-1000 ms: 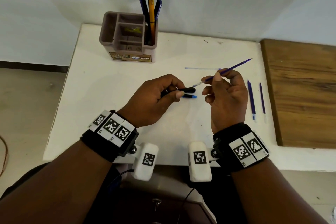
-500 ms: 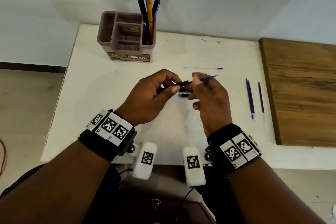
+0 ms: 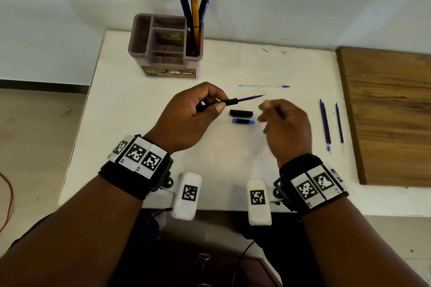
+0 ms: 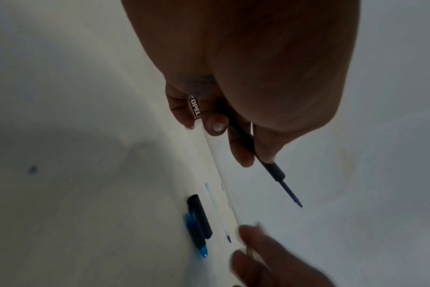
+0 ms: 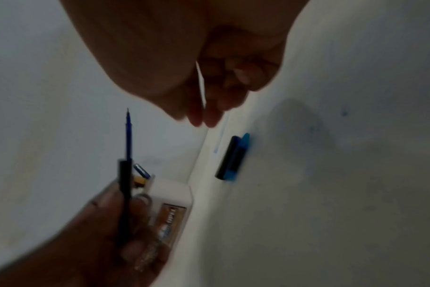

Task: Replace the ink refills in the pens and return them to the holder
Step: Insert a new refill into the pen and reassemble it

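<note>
Gripping the black pen barrel [image 3: 211,105] between thumb and curled fingers, the left hand [image 3: 186,121] holds it just above the white bench [image 3: 130,109], and a blue refill [image 3: 250,98] pokes out of the barrel's front end, tip aimed right. The right hand [image 3: 285,126] hangs blurred beside that tip, fingers loosely curled and holding nothing I can make out. Between the hands, a black pen section [image 3: 241,113] and a blue-tipped piece [image 3: 243,121] lie side by side on the bench. A pale spent refill [image 3: 263,86] rests farther back; spare blue refills [image 3: 325,123] lie off to the right. The brown holder [image 3: 163,53] stands at the rear-left with three pens [image 3: 194,21] upright in its right compartment
</note>
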The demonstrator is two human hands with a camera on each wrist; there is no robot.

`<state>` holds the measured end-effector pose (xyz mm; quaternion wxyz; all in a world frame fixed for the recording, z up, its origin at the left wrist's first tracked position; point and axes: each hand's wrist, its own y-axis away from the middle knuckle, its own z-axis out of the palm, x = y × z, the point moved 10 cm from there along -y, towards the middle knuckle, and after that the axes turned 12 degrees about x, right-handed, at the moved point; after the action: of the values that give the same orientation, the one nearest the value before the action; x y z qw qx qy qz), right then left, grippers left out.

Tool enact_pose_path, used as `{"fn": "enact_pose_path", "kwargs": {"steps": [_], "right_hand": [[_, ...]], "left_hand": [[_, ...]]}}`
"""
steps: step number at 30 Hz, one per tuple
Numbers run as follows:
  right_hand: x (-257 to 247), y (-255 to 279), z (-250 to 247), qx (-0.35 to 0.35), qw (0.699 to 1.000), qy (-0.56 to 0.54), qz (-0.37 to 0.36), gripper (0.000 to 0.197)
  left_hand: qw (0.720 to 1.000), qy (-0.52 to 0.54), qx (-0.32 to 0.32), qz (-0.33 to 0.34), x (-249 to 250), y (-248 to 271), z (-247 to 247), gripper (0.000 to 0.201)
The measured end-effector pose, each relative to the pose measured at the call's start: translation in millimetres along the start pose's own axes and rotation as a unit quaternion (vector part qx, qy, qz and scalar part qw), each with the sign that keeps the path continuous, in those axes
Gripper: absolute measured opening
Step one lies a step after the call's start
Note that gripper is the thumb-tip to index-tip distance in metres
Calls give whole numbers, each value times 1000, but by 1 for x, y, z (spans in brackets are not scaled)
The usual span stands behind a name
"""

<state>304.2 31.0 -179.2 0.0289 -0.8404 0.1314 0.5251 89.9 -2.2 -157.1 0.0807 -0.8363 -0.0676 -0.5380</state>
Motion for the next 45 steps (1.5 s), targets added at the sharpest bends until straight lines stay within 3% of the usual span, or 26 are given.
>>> {"fn": "enact_pose_path", "kwargs": {"steps": [2, 4, 10, 13, 17, 21, 24, 27, 33, 45], "right_hand": [[8, 9, 23, -95, 980, 167, -59, 6], [15, 22, 39, -153, 952, 250, -89, 13], [2, 18, 30, -94, 955, 260, -107, 15], [6, 19, 31, -104, 945, 291, -104, 26], [8, 24, 40, -125, 930, 320, -131, 13], [-8, 16, 29, -78, 956, 246, -137, 10], [-15, -1, 8, -38, 993, 91, -57, 11], [-21, -8, -8, -24, 999, -44, -14, 11], [-18, -12, -14, -6, 994, -111, 11, 18], [-23, -7, -5, -33, 997, -66, -25, 20]], "left_hand": [[1000, 3, 3, -7, -5, -1, -2, 14], [1000, 3, 4, -10, -8, -2, -3, 13], [1000, -3, 0, -9, -10, -2, -3, 11], [1000, -3, -2, -8, -11, -2, -1, 11], [1000, -13, -8, 0, -10, -1, 0, 10], [1000, -22, -4, 5, -10, -2, -3, 10], [1000, -19, 13, 4, -10, -5, -11, 10], [999, -11, 30, 5, -12, -9, -20, 12], [1000, 0, 24, 5, -12, -10, -21, 12], [1000, -14, -7, 14, -10, -6, -11, 11]]}}
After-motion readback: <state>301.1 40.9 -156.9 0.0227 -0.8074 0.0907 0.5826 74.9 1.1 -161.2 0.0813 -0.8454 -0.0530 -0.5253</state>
